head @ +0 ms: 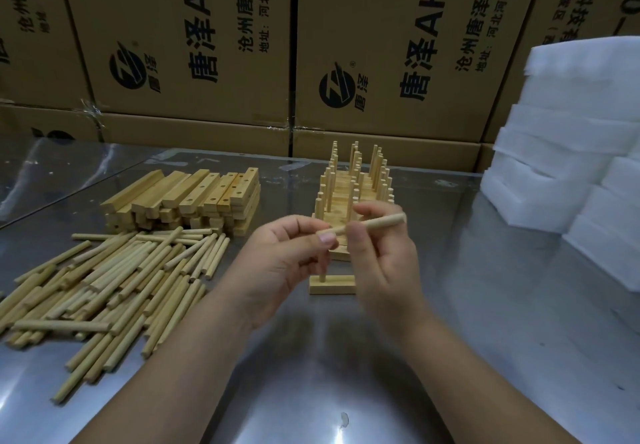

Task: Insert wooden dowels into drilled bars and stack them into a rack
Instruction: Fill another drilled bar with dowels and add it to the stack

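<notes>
- Cardboard boxes (194, 45), printed and taped, are stacked as a wall behind the work surface.
- A metal table (485, 322) is shown bearing all the parts; white foam blocks (571, 132) are piled at its right edge.
- Loose dowels (114, 281) are heaped at the left, with a stack of drilled bars (194, 201) set just behind them.
- The rack (353, 180), built of finished bars with their pegs upright, is seen at centre, beyond the hands.
- The left hand (280, 263) and the right hand (384, 256) are raised together over the table. The fingers of both are curled, and one dowel is pinched between them.
- The bar in work (341, 286) is laid flat directly below the hands, just on the near side of the rack, its long axis running left to right. One peg (322, 275) is already stood upright near its left end. The remaining holes cannot be made out, the right end being partly hidden by the right hand.
- The held dowel (381, 222) is kept almost level, left to right, its right end slightly higher. The left end is gripped by the left fingertips and the middle by the right.
- A turn to upright is judged necessary before seating. The right hand is judged nearer the unfilled part.
</notes>
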